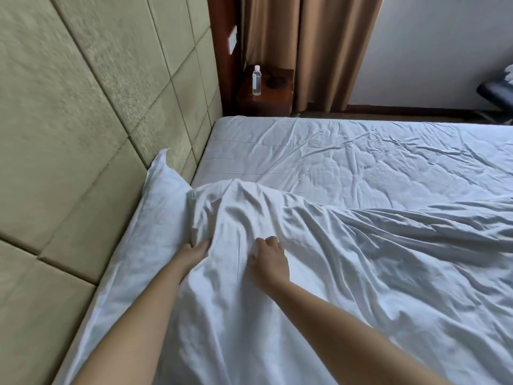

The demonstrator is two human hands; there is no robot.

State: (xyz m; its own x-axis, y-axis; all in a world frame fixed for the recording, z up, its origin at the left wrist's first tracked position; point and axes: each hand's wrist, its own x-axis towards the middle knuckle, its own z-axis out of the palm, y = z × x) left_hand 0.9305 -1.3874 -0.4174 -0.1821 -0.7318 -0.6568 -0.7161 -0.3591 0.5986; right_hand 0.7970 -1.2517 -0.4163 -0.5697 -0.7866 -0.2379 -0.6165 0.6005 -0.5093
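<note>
Gripped crumpled white cotton duvet [305, 273] near head edge of wrinkled white-sheeted mattress [361, 151]: left hand [195, 250] curled into fold just beside white rectangular pillow [158, 207], right hand [268, 259] pinching fabric, fingers bent. Clear plastic bottle [256, 80] upright on dark wooden nightstand [277, 98] beyond far corner.

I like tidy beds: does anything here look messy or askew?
Yes. The duvet lies bunched and twisted over the near side, where the left hand and right hand grip it, and the bare sheet beyond is creased.
</note>
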